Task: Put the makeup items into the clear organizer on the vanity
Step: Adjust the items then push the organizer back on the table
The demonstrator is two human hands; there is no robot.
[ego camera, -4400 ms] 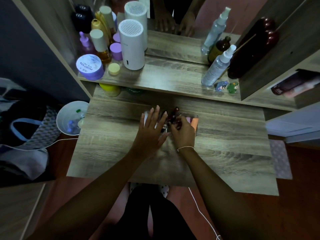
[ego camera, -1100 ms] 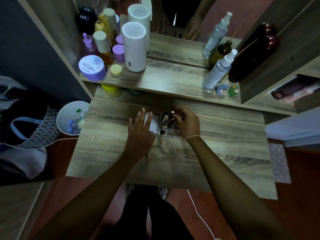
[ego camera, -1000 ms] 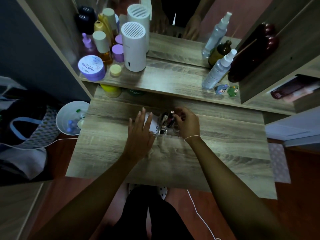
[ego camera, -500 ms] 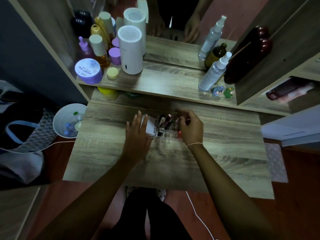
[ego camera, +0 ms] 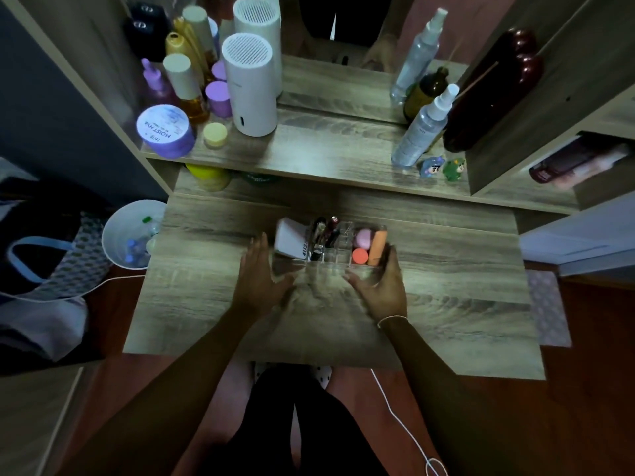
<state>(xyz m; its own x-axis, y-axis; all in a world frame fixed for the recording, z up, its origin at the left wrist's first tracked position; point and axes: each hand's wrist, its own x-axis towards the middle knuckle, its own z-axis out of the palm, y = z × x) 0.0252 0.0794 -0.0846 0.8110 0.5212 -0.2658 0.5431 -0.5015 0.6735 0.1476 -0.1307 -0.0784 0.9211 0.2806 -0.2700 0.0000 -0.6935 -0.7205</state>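
Note:
The clear organizer (ego camera: 343, 263) stands on the wooden vanity top (ego camera: 446, 297), between my hands. Its left section holds a white compact (ego camera: 290, 239). Dark lipsticks and pencils (ego camera: 326, 235) stand upright in the middle slots. On the right lie a pink sponge (ego camera: 363, 238), an orange sponge (ego camera: 377, 247) and a round coral item (ego camera: 359, 256). My left hand (ego camera: 257, 274) rests flat against the organizer's left side, fingers straight. My right hand (ego camera: 381, 283) cups its front right corner.
The shelf behind carries a white cylinder (ego camera: 252, 85), a purple jar (ego camera: 164, 130), bottles (ego camera: 185, 84) and a spray bottle (ego camera: 424, 127). A white bin (ego camera: 129, 235) stands left of the vanity. A white cable (ego camera: 402, 427) hangs below the front edge.
My right hand left the lipstick slots and dropped to the organizer's front right corner, uncovering the sponges. My left hand slid lower along the left side.

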